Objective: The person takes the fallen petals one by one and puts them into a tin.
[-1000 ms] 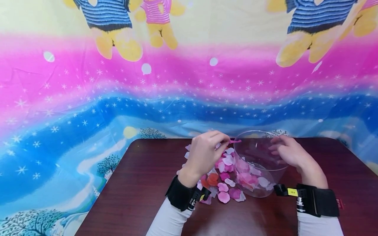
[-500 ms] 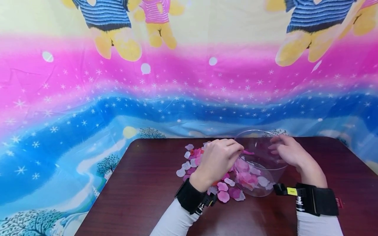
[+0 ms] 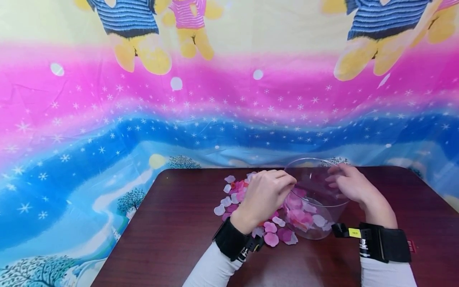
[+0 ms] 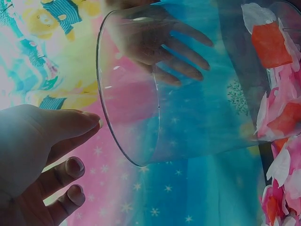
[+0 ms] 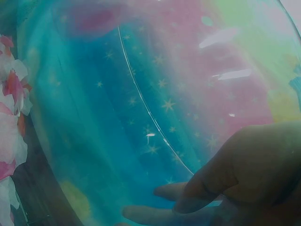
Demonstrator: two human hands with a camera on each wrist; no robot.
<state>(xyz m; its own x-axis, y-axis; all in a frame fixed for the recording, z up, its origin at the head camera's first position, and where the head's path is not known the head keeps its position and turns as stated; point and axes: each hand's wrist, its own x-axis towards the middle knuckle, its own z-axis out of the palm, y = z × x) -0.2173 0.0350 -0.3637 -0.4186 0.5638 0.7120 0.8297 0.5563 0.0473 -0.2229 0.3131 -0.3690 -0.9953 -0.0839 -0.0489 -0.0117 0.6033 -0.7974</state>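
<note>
A clear plastic tub (image 3: 312, 181) stands on the table with pink, white and red artificial petals (image 3: 299, 217) in its bottom. Over its left rim is my left hand (image 3: 265, 195); thumb and forefinger are close together, with no petal seen between them. In the left wrist view, the left fingertips (image 4: 96, 123) are right beside the tub's rim, the other fingers loosely bent. My right hand (image 3: 353, 185) rests at the right side of the tub. Through the clear wall, the left wrist view shows its fingers (image 4: 188, 52) straight and spread.
Loose petals (image 3: 271, 239) in pink, white and red lie heaped on the dark wooden table (image 3: 172, 223), left of the tub and partly behind my left forearm. A printed cloth (image 3: 229, 99) hangs behind the table's far edge.
My left hand moved right over the tub's rim with a pink petal, then let it go; the petal no longer shows at the fingertips. The right hand has stayed in place.
</note>
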